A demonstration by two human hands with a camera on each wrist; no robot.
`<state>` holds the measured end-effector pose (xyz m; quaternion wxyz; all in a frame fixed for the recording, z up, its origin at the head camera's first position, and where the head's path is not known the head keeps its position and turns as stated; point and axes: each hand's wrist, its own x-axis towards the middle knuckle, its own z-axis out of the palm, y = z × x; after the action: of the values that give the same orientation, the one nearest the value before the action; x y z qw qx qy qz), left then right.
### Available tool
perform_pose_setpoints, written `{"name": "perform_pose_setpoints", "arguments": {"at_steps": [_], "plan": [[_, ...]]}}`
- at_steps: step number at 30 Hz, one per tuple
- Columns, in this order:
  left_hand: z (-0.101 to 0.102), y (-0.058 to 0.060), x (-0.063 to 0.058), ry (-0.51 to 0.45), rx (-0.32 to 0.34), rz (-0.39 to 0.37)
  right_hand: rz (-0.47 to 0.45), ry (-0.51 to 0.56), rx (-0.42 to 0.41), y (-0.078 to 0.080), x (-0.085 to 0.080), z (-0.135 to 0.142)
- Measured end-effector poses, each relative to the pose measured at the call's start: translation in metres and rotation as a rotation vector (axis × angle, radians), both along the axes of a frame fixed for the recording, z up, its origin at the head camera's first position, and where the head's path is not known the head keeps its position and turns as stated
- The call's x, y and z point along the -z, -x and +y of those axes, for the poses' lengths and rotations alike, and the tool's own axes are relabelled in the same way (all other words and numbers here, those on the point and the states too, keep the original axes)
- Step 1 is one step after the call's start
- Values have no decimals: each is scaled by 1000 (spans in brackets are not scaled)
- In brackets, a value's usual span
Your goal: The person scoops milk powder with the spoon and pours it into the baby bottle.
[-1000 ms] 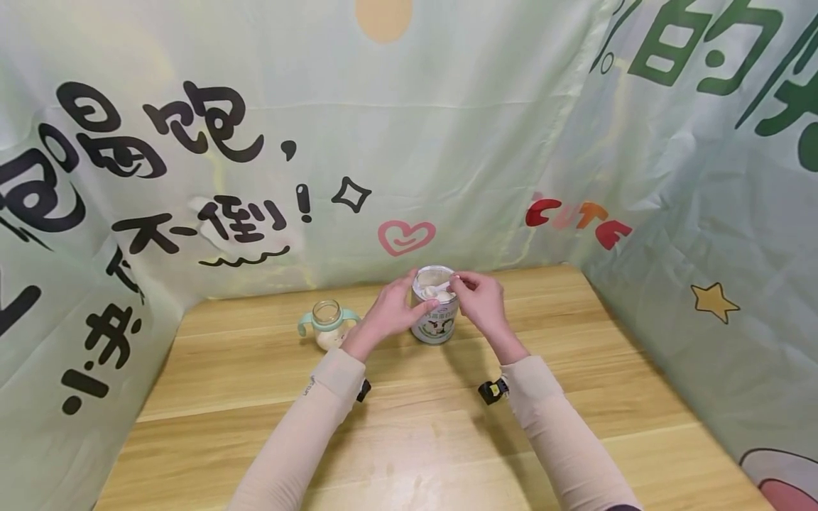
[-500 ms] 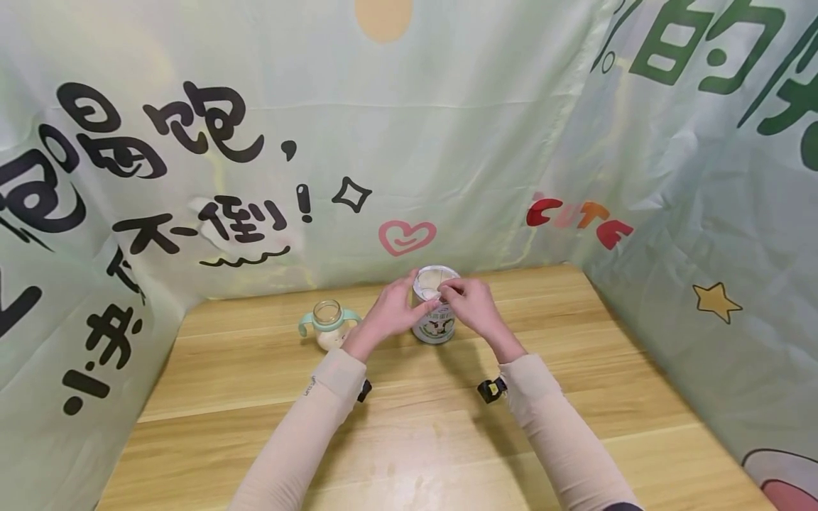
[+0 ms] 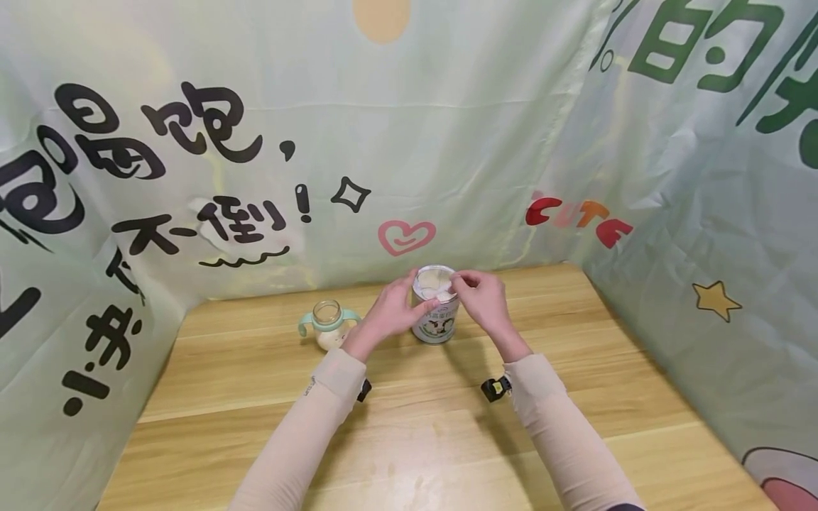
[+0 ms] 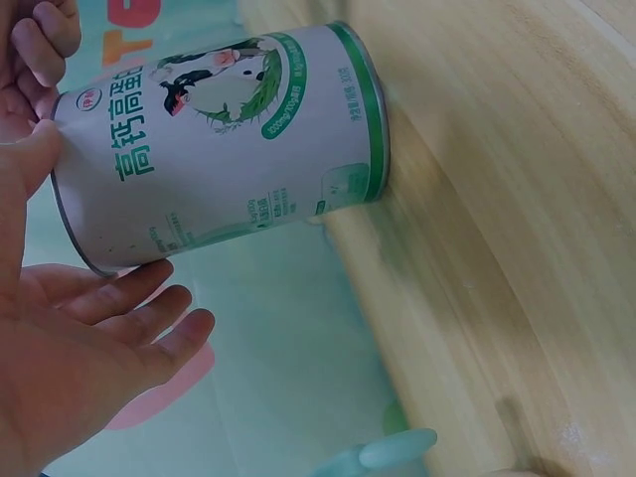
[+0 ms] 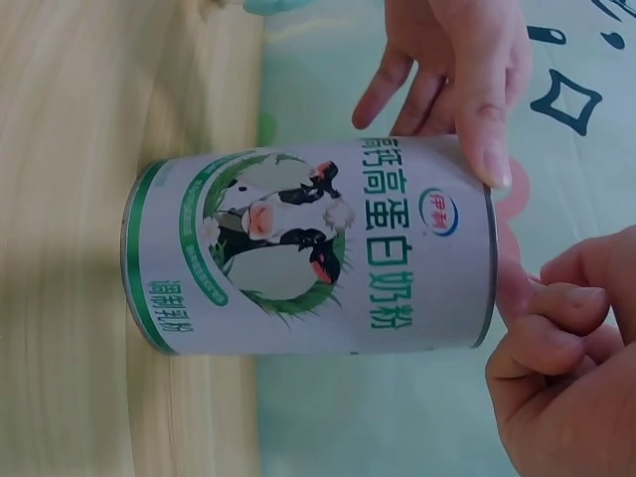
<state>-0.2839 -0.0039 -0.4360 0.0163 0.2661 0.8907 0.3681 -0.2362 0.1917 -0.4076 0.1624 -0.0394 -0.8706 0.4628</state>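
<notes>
A milk powder can [image 3: 436,328] with a cow on its label stands upright, its top open, near the back of the table. My left hand [image 3: 394,306] holds it near the rim, thumb in front and fingers around the left side, as the left wrist view [image 4: 94,338] also shows. At the can's right rim, my right hand [image 3: 481,298] pinches a small white scoop [image 3: 444,294], mostly hidden by the fingers and rim. In the right wrist view, the curled fingers [image 5: 556,343] of that hand are right beside the can's top.
A baby bottle [image 3: 328,326] with mint-green handles and an open neck stands left of the can, close to my left forearm. Printed cloth [image 3: 473,163] rises behind and at both sides of the wooden table [image 3: 409,447].
My right hand dipped leftward over the can's mouth with the scoop, then came back to the right rim. My left hand and the can stayed in place.
</notes>
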Motion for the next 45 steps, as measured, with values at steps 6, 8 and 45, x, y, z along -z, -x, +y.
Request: {"name": "perform_pose_setpoints", "arguments": {"at_steps": [6, 8, 45], "plan": [[0, -1, -1, 3, -4, -2, 5, 92, 65, -2, 2, 5], [0, -1, -1, 6, -5, -2, -4, 134, 73, -2, 2, 6], [-12, -2, -16, 41, -34, 23, 46, 508, 75, -10, -18, 4]]}}
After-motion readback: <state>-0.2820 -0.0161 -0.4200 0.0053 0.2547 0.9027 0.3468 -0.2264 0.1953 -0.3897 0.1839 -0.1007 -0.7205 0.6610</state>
